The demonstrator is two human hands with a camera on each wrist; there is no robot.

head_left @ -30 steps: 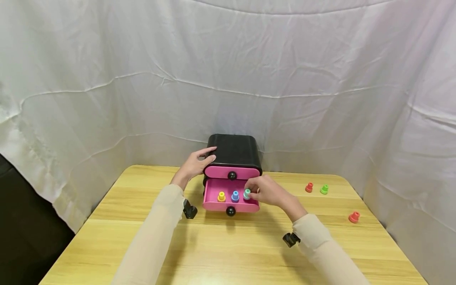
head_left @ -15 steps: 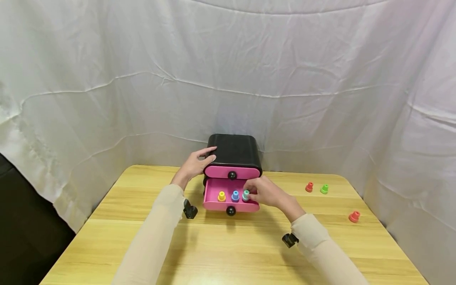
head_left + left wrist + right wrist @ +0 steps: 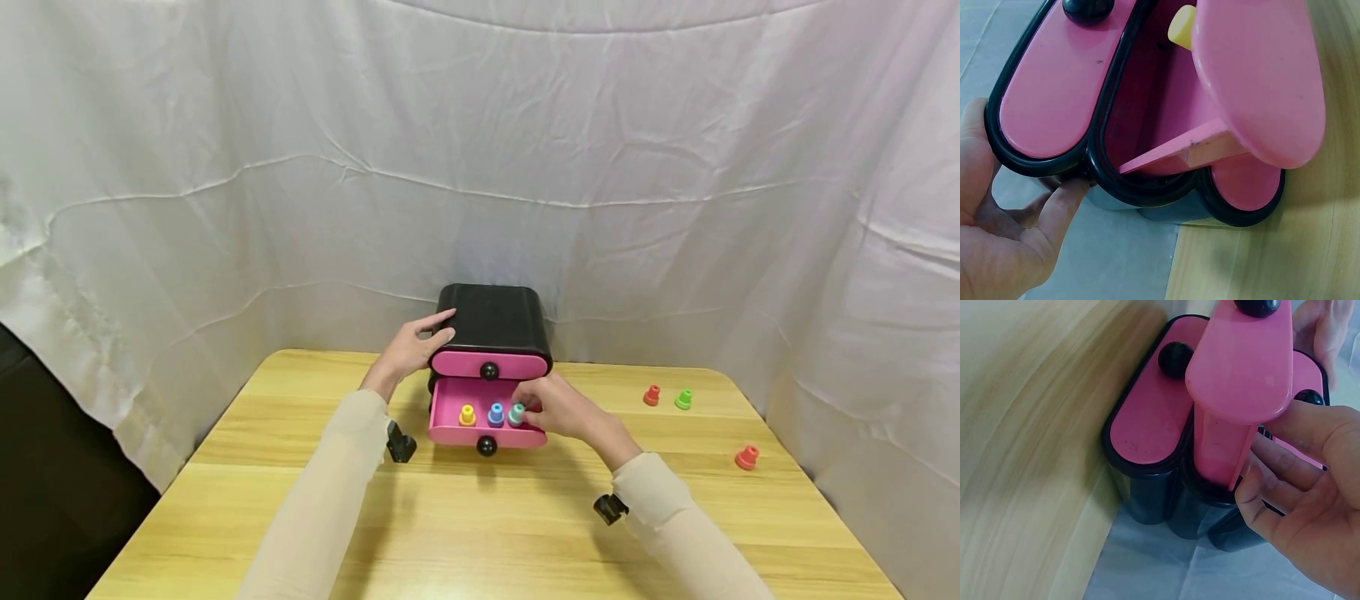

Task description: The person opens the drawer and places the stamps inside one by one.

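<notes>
Since the earlier frames, the teal peg (image 3: 517, 413) has been lowered a little into the open pink drawer (image 3: 450, 417) and shifted slightly leftward, carried by the right hand (image 3: 558, 407); the left hand (image 3: 408, 346) has stayed where it was. No brand, label or writing can be read on anything.

A light wooden tabletop (image 3: 480, 517) is seen, enclosed behind and at both sides by draped, creased white cloth (image 3: 480, 167).

One black drawer chest (image 3: 495, 321) is counted, with three pink drawer fronts visible in the wrist views. Three pegs are stood in the open drawer: one yellow peg (image 3: 467, 414), one blue peg (image 3: 496, 413) and the teal one, which is pinched by the curled fingers of the right hand at the drawer's right end. Three more pegs are left on the tabletop well to the right: two red pegs (image 3: 651, 395) and one green peg (image 3: 682, 399). The chest's left end is grasped by the left hand, thumb and fingers curled round it.
</notes>
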